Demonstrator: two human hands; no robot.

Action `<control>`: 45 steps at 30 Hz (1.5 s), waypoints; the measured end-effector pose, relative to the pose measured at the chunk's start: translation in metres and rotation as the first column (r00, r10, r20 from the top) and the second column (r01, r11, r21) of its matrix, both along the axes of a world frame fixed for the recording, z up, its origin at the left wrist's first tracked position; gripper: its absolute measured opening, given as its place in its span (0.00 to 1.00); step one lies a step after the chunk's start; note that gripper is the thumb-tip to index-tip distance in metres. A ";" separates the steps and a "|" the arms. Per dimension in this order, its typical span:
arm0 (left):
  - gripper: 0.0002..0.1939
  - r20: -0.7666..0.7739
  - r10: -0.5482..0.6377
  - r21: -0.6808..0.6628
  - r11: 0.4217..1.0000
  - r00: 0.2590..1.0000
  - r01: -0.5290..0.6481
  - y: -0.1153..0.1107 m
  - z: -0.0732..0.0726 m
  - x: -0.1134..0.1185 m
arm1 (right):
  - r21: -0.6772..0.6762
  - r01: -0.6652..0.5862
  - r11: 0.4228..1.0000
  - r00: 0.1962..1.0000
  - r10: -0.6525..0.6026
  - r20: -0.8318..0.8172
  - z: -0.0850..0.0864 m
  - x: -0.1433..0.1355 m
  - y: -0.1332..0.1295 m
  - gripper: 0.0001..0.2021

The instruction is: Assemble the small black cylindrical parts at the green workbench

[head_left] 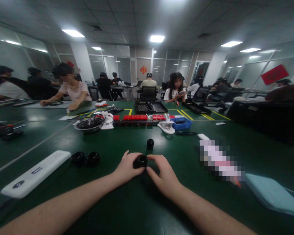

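Note:
Over the green table, my left hand (pixel 129 165) is closed around a black hollow cylindrical part (pixel 141 160), its round opening turned up toward me. My right hand (pixel 163 172) pinches the same part from the right, with index finger and thumb at its edge. What the left fingers do behind it is hidden. Just beyond my hands stands a similar small black cylindrical part (pixel 150 144). Two more black ring-shaped parts, one on the left (pixel 77 159) and one on the right (pixel 93 159), lie side by side to the left of my hands.
A white power strip (pixel 36 174) lies at left, and a light-blue flat case (pixel 271 192) at right. Farther back are a metal bowl (pixel 88 129), a red-and-black socket row (pixel 134 120), a white clip stand (pixel 167 125) and a blue bin (pixel 182 124). Other people sit beyond.

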State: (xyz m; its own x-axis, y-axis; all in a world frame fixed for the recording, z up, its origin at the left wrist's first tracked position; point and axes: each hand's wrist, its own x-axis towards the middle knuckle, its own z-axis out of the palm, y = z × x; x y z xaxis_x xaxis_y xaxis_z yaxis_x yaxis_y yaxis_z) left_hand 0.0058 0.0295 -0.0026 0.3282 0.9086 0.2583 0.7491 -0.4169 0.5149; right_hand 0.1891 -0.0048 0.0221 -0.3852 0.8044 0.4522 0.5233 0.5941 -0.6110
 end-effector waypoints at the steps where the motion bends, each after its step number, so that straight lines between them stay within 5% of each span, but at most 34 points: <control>1: 0.19 0.002 -0.037 0.000 0.999 0.999 0.037 -0.009 0.000 0.004 | -0.001 0.021 1.000 1.000 -0.021 -0.010 -0.001 0.000 0.000 0.16; 8: 0.23 0.030 -0.156 -0.083 0.984 0.987 0.158 -0.028 0.000 0.007 | -0.102 0.029 0.994 0.997 -0.022 0.069 -0.003 -0.010 -0.004 0.29; 18: 0.23 0.014 -0.196 -0.167 0.966 0.981 0.195 -0.023 0.002 0.004 | -0.163 -0.146 0.976 0.989 0.139 -0.051 -0.011 -0.007 -0.007 0.33; 26: 0.25 0.024 -0.229 -0.149 0.962 0.973 0.230 -0.023 0.002 0.004 | -0.175 -0.132 0.976 0.991 0.126 -0.047 -0.010 -0.010 -0.008 0.30; 33: 0.25 0.012 -0.221 -0.161 0.962 0.975 0.220 -0.024 0.005 0.004 | -0.155 -0.299 0.942 0.954 0.298 -0.027 -0.005 -0.006 -0.010 0.31; 37: 0.26 0.004 -0.244 -0.154 0.958 0.970 0.242 -0.022 0.000 0.002 | -0.129 -0.233 0.964 0.972 0.235 -0.006 -0.006 -0.007 -0.010 0.37; 41: 0.25 0.000 -0.253 -0.155 0.956 0.967 0.250 -0.022 -0.001 0.002 | -0.169 -0.132 0.977 0.991 0.136 0.015 -0.007 -0.009 -0.010 0.31; 45: 0.26 0.008 -0.246 -0.161 0.956 0.969 0.244 -0.023 0.003 0.003 | -0.123 -0.188 0.975 0.982 0.189 -0.003 -0.005 -0.008 -0.011 0.30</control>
State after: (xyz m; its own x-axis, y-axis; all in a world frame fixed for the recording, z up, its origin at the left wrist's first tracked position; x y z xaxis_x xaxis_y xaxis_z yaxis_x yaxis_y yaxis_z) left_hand 0.0086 0.0062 0.0001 0.5483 0.8289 0.1109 0.6405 -0.5015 0.5816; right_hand 0.1806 -0.0159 0.0172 -0.5384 0.7660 0.3511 0.4149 0.6037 -0.6807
